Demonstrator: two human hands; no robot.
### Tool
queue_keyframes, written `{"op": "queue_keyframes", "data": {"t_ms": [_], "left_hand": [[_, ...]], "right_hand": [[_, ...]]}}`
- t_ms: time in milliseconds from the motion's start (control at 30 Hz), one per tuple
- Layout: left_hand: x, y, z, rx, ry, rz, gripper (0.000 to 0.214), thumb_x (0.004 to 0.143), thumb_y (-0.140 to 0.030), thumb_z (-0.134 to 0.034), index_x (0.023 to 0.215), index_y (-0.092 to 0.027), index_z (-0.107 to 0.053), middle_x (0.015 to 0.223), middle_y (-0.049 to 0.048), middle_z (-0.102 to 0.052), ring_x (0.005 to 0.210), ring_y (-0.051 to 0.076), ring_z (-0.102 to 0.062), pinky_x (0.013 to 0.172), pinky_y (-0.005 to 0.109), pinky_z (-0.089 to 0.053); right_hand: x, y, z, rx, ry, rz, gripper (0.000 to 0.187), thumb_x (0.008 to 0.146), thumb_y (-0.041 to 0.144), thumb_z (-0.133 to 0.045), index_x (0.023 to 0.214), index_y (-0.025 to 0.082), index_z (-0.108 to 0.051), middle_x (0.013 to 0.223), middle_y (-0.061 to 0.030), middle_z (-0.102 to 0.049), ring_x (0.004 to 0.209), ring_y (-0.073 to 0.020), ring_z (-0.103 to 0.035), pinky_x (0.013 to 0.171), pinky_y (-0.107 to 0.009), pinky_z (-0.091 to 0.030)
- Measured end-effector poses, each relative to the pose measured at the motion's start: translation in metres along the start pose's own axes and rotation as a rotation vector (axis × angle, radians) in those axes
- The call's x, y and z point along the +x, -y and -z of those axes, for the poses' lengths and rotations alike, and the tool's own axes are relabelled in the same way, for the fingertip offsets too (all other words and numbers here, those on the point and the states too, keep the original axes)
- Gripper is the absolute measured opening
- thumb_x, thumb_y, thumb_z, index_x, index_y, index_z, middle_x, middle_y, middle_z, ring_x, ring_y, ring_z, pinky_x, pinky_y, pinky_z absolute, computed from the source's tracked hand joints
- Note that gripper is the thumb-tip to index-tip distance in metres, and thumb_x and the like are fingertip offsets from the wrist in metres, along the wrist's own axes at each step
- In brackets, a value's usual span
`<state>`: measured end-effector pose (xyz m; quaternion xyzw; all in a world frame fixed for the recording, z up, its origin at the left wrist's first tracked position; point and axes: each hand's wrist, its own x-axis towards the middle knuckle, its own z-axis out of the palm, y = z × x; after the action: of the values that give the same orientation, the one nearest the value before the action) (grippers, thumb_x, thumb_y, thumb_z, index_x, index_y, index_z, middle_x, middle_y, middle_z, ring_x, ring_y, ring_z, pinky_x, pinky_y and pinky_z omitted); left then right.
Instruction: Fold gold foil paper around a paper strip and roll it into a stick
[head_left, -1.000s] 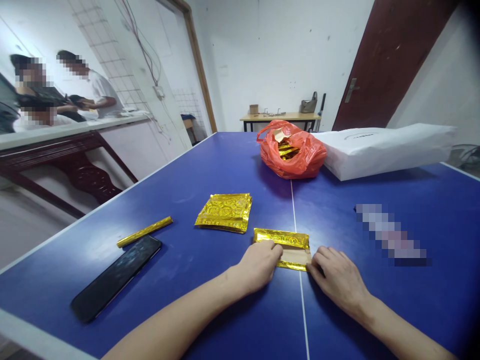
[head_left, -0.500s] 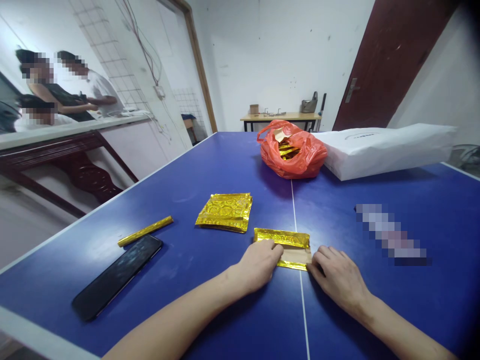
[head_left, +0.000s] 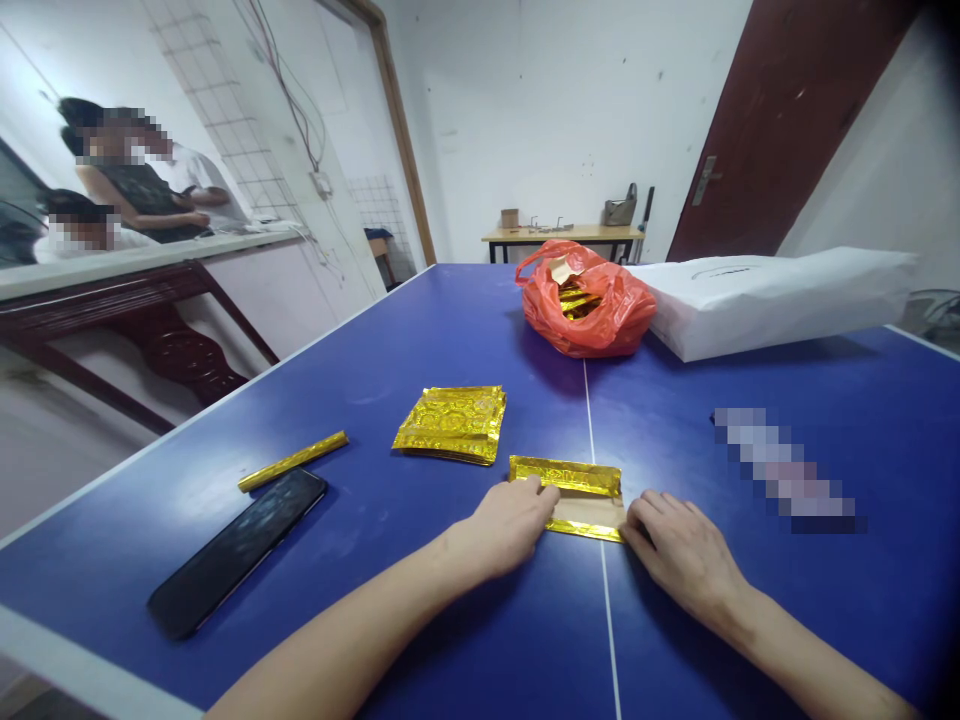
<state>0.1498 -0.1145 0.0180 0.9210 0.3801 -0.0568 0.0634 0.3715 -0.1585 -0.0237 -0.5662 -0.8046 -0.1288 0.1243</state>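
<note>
The left hand [head_left: 511,525] has curled fingers on the left part of the gold paper [head_left: 589,508], and the right hand [head_left: 684,552] has bent fingers touching its right end, but you can't tell if either is pinching it. The paper lies on the blue table [head_left: 360,370], over the white line [head_left: 609,620], with gold along its far and near edges and brown between. Past it to the left is a gold stack [head_left: 450,425], then a gold roll [head_left: 294,462] beside a phone [head_left: 238,555], and farther back sit a red bag [head_left: 619,318] and a white packet [head_left: 765,305].
</note>
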Motion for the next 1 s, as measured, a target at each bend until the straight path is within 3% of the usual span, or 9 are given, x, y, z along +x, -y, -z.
{"op": "queue_keyframes", "data": {"t_ms": [233, 467, 1000], "left_hand": [[-0.004, -0.011, 0.001, 0.132, -0.116, 0.024, 0.016, 0.083, -0.008, -0.034, 0.089, -0.014, -0.048, 0.092, 0.0119, -0.051, 0.084, 0.025, -0.048, 0.069, 0.035, -0.037], [-0.006, -0.011, -0.002, 0.120, -0.068, -0.065, 0.016, 0.083, -0.008, -0.036, 0.088, -0.014, -0.050, 0.086, 0.0081, -0.054, 0.074, 0.020, -0.049, 0.064, 0.030, -0.039], [-0.008, -0.014, 0.001, 0.154, -0.069, -0.126, 0.014, 0.087, -0.013, -0.038, 0.093, -0.014, -0.051, 0.088, 0.0084, -0.053, 0.079, 0.021, -0.051, 0.059, 0.030, -0.041]], "right_hand": [[0.001, 0.000, 0.003, 0.051, 0.000, -0.031, 0.016, 0.082, 0.019, -0.043, 0.066, 0.022, -0.046, 0.063, 0.0005, -0.054, 0.058, -0.0157, -0.050, 0.056, -0.028, -0.031], [0.002, 0.000, 0.005, 0.061, 0.032, -0.034, 0.015, 0.081, 0.018, -0.044, 0.067, 0.022, -0.045, 0.064, 0.0008, -0.056, 0.058, -0.0155, -0.051, 0.056, -0.028, -0.032], [0.003, -0.004, 0.008, 0.081, 0.036, -0.046, 0.016, 0.079, 0.016, -0.044, 0.065, 0.023, -0.045, 0.058, 0.0025, -0.056, 0.052, -0.0142, -0.052, 0.052, -0.027, -0.031]]}}
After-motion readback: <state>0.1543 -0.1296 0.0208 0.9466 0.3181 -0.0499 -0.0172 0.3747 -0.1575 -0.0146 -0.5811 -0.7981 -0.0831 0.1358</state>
